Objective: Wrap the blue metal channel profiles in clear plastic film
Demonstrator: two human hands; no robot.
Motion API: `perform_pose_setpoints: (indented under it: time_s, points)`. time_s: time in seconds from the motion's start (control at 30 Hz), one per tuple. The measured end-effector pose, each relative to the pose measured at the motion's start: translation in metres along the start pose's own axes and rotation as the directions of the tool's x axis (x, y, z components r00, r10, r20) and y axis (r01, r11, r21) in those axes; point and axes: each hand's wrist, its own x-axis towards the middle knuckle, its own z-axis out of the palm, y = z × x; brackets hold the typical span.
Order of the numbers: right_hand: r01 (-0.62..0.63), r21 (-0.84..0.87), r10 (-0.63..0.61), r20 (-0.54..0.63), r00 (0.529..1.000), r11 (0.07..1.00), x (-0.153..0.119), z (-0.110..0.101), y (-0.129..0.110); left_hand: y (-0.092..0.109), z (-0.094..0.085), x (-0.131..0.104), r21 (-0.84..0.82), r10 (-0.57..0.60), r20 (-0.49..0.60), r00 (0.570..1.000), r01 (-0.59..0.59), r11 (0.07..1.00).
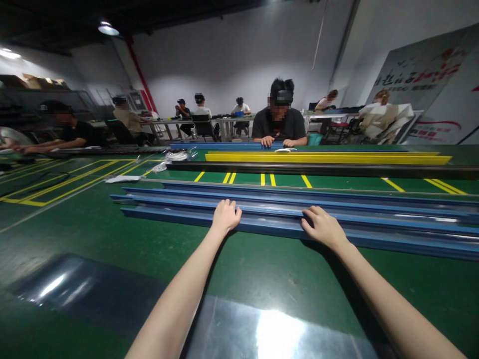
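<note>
Long blue channel strips (179, 212) lie side by side across the green table. My left hand (226, 215) rests on the nearer strips left of centre, its fingers bent over a raised edge. To the right, my right hand (322, 227) lies over the same strips, with its fingers curled on a blue edge and the thumb pointing down-left. Both hands look closed on the blue strips. Nearer to me, a clear glossy plastic sheet (232, 326) lies flat under my forearms.
Beyond the blue strips lie a black strip (337, 170), a yellow strip (322, 158) and plastic wrapping (175, 156). A person (279, 122) sits opposite with both hands on other blue strips. More people sit at tables behind. Yellow tape lines mark the green table (93, 234).
</note>
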Motion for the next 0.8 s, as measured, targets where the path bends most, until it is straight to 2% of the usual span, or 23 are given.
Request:
perform_pose_setpoints:
  time_s: [0.47, 0.6, 0.7, 0.8]
  points:
    - [0.042, 0.035, -0.042, 0.016, 0.999, 0.999, -0.012, -0.009, 0.003, 0.003, -0.012, -0.005, 0.005, 0.032, 0.042, 0.999, -0.032, 0.999]
    - [0.014, 0.140, -0.019, 0.031, 0.999, 0.990, -0.005, -0.012, 0.009, 0.001, -0.024, 0.011, -0.033, 0.017, 0.164, 0.986, -0.011, 0.999]
    - [-0.054, 0.207, 0.037, 0.084, 0.996, 0.977, 0.011, -0.015, 0.020, 0.004, -0.030, 0.031, -0.029, 0.085, 0.115, 0.990, -0.082, 0.996]
    - [-0.009, 0.158, -0.004, 0.082, 0.997, 0.987, 0.035, -0.016, 0.031, 0.012, -0.025, 0.054, -0.106, 0.176, 0.105, 0.979, -0.165, 0.981]
